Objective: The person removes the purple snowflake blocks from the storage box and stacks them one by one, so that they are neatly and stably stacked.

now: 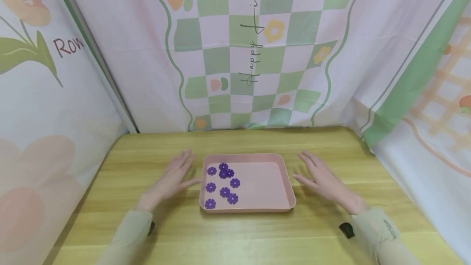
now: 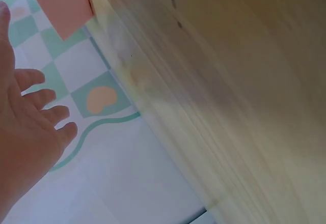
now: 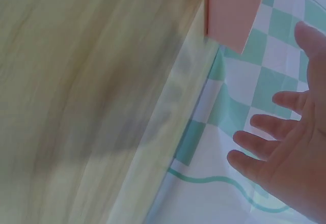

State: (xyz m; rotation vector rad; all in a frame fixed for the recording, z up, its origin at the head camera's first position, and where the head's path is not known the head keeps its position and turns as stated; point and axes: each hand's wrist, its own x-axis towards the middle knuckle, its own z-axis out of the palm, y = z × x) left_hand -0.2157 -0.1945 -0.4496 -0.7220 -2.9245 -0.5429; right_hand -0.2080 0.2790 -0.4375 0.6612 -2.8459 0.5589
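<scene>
At the centre of the wooden tabletop (image 1: pixel 246 240) sits a shallow pink rectangular tray (image 1: pixel 263 185), its long sides running left to right. Nine purple flower-shaped pieces (image 1: pixel 235 183) lie inside it, all in the left half; the right half of the tray floor shows bare pink. Distribution of the pieces is as follows: three are grouped in contact near the back wall, two touch each other toward the front, and four lie singly — three of these along the left wall, one nearer the middle.

The left hand (image 1: pixel 171 179) is positioned beside the left wall of the tray, fingers extended toward the back of the tabletop and thumb pointing at the tray. The thumb tip is very close to the wall; contact cannot be confirmed from the head view. The right hand (image 1: pixel 324 177) is positioned beside the right wall, apart from it, in a mirrored attitude: fingers extended, thumb directed inward. Both palms are unclenched, as the wrist views confirm.

Each forearm carries a light-coloured sleeve (image 1: pixel 377 228), with a black item (image 1: pixel 347 230) partly visible at the wrist. Behind the tabletop hangs a green-and-white checked cloth (image 1: pixel 243 32) bearing the lettering "Happy Life" (image 1: pixel 251 46).
</scene>
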